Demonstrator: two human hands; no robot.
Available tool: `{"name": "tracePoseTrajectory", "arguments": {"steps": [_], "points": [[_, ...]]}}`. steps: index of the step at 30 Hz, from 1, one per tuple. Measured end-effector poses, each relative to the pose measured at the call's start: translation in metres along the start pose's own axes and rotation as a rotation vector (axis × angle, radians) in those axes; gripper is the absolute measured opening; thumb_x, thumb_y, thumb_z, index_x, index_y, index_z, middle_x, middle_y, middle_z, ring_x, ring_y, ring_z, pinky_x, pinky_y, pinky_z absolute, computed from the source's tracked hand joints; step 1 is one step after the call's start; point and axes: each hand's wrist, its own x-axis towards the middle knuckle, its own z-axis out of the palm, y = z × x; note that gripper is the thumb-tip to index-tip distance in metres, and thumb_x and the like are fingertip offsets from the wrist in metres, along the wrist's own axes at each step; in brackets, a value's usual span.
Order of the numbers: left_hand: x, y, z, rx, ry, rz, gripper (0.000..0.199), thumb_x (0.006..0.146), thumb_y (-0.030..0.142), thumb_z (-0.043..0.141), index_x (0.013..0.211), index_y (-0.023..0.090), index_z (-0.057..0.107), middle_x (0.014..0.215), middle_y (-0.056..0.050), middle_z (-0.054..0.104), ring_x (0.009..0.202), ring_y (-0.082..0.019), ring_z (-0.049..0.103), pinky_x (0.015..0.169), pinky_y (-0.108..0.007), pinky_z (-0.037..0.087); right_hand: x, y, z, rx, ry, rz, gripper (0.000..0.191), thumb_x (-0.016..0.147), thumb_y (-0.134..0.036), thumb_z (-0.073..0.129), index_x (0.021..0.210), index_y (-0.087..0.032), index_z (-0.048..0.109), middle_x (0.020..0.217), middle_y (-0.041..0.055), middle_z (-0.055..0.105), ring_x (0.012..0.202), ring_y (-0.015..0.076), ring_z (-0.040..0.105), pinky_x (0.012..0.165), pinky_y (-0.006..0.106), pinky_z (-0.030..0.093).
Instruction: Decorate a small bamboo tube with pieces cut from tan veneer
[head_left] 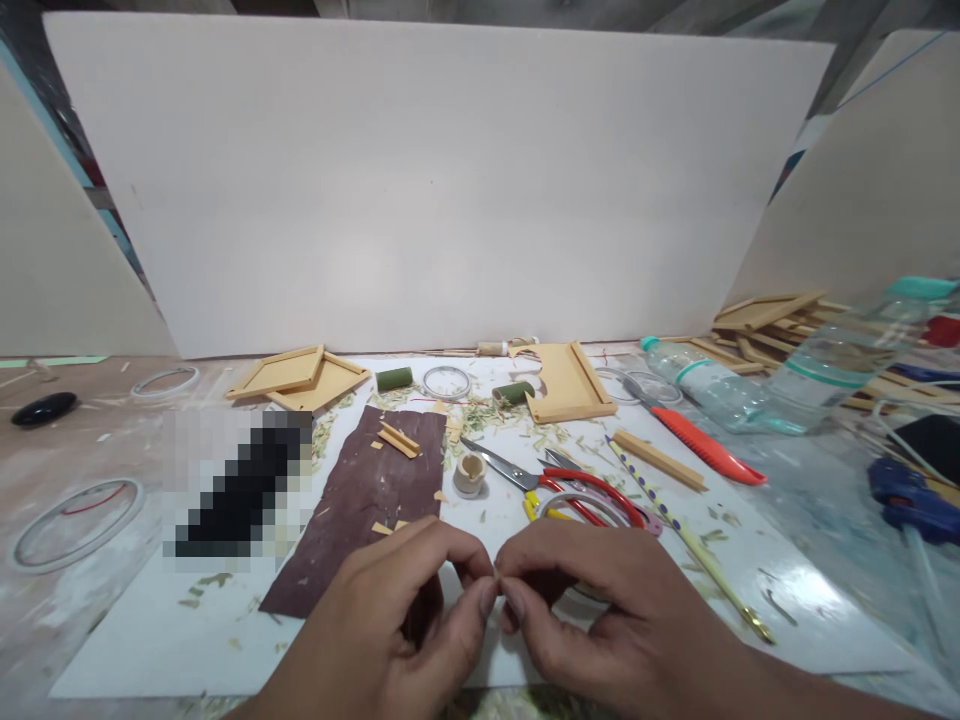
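My left hand (420, 610) and my right hand (592, 600) meet at the front middle, thumbs and forefingers pinched tip to tip. Whatever lies between the fingertips is too small to make out. Just beyond them stands a small pale ring-shaped cup (470, 476), perhaps cut bamboo. Red-handled scissors (585, 490) lie behind my right hand, on top of other scissors with yellow and pink handles. Past my left hand is a dark brown sheet (360, 510) with a grooved wooden strip (399, 440) on it.
Wooden trays (277, 370) lie back left, a broken wooden tray (570, 385) back right. Green tube pieces (394, 379) sit among shavings. To the right are an orange-red knife (705, 445), a yellow pencil (682, 535), plastic bottles (847, 350) and a blue glue gun (915, 500). A white panel (450, 180) stands behind.
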Motion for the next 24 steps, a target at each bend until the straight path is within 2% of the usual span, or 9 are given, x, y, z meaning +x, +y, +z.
{"name": "tracePoseTrajectory", "arguments": {"steps": [8, 13, 16, 24], "points": [[-0.0009, -0.0002, 0.0025, 0.006, 0.018, -0.001, 0.019, 0.099, 0.036, 0.055, 0.092, 0.024, 0.067, 0.074, 0.003, 0.064, 0.058, -0.012, 0.056, 0.054, -0.021, 0.039, 0.0002, -0.0009, -0.0017, -0.025, 0.001, -0.021, 0.011, 0.085, -0.023, 0.064, 0.080, -0.021, 0.074, 0.068, 0.0012, 0.076, 0.056, 0.0141, 0.068, 0.055, 0.020, 0.051], [-0.0011, -0.0019, 0.0008, 0.040, -0.010, 0.013, 0.014, 0.098, 0.032, 0.054, 0.096, 0.024, 0.066, 0.076, 0.004, 0.063, 0.059, -0.011, 0.056, 0.054, -0.021, 0.039, -0.0016, -0.0007, 0.0005, -0.058, 0.081, -0.089, 0.015, 0.081, -0.014, 0.060, 0.079, -0.020, 0.073, 0.066, -0.0018, 0.075, 0.055, 0.0103, 0.067, 0.055, 0.015, 0.050], [-0.0011, -0.0017, 0.0000, 0.049, -0.023, 0.014, 0.014, 0.098, 0.030, 0.054, 0.096, 0.024, 0.066, 0.076, 0.004, 0.063, 0.060, -0.011, 0.056, 0.055, -0.021, 0.040, -0.0028, -0.0008, 0.0012, -0.069, 0.080, -0.121, 0.016, 0.080, -0.012, 0.060, 0.080, -0.020, 0.074, 0.068, -0.0026, 0.075, 0.057, 0.0090, 0.067, 0.057, 0.013, 0.050], [-0.0007, 0.0016, -0.0003, 0.039, -0.019, 0.002, 0.015, 0.099, 0.032, 0.052, 0.095, 0.026, 0.065, 0.076, 0.005, 0.064, 0.060, -0.011, 0.057, 0.057, -0.020, 0.040, -0.0010, -0.0011, 0.0005, -0.070, 0.090, -0.101, 0.015, 0.081, -0.014, 0.060, 0.080, -0.020, 0.074, 0.067, -0.0028, 0.075, 0.055, 0.0087, 0.067, 0.055, 0.013, 0.049]]}}
